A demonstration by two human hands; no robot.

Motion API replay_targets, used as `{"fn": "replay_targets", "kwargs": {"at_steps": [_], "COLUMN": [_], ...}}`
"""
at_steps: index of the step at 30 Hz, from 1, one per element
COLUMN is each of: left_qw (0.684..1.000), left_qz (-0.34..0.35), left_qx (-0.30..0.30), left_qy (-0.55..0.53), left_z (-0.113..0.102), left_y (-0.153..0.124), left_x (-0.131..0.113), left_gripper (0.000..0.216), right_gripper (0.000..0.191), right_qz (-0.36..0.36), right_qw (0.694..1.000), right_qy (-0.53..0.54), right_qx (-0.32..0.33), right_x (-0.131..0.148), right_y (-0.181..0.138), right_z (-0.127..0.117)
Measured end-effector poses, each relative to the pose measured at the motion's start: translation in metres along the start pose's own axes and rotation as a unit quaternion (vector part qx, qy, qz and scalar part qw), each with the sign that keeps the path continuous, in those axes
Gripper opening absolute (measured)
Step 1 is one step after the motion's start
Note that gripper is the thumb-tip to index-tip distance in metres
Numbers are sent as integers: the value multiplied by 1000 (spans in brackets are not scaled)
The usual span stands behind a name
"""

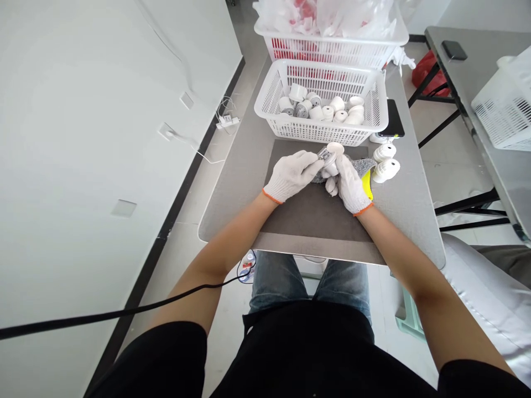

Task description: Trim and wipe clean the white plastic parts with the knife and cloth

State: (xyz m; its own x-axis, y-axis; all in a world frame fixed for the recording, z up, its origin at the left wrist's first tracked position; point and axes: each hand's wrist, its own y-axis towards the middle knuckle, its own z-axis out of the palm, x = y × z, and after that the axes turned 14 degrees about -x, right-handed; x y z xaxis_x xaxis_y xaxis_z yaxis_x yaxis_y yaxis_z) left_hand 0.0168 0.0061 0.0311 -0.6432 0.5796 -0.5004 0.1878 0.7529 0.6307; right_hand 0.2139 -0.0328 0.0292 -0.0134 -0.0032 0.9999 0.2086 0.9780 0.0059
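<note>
Both my hands wear white knit gloves with orange cuffs and meet over a dark mat on the grey table. My left hand pinches a small grey metal part against a white round plastic piece. That piece is gripped by my right hand, fingers wrapped round it. A grey and yellow glove lies under my right hand.
A white basket with several white round pieces stands just beyond my hands. Behind it a second basket holds bagged red and white items. Two white round pieces and a black phone lie to the right. Another table stands far right.
</note>
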Motion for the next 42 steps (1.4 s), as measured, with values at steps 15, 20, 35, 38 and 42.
{"fn": "replay_targets", "kwargs": {"at_steps": [15, 20, 35, 38, 42], "left_qw": [995, 998, 999, 997, 990], "left_qz": [-99, -66, -3, 23, 68], "left_qx": [-4, 7, 19, 23, 38], "left_qy": [-30, 1, 49, 69, 116], "left_z": [2, 9, 3, 4, 9], "left_y": [-7, -10, -7, -7, -11], "left_x": [-15, -4, 4, 11, 20], "left_gripper": [49, 39, 29, 29, 37], "right_gripper": [79, 79, 70, 65, 51], "right_qz": [-19, 21, 5, 13, 29], "right_qw": [999, 999, 1000, 999, 998], "right_qy": [-26, -42, -21, -29, -58], "right_qx": [5, -2, 8, -4, -8], "right_x": [5, 3, 10, 8, 10], "right_y": [-11, -6, -6, -6, -7], "right_z": [-1, 4, 1, 1, 1]}}
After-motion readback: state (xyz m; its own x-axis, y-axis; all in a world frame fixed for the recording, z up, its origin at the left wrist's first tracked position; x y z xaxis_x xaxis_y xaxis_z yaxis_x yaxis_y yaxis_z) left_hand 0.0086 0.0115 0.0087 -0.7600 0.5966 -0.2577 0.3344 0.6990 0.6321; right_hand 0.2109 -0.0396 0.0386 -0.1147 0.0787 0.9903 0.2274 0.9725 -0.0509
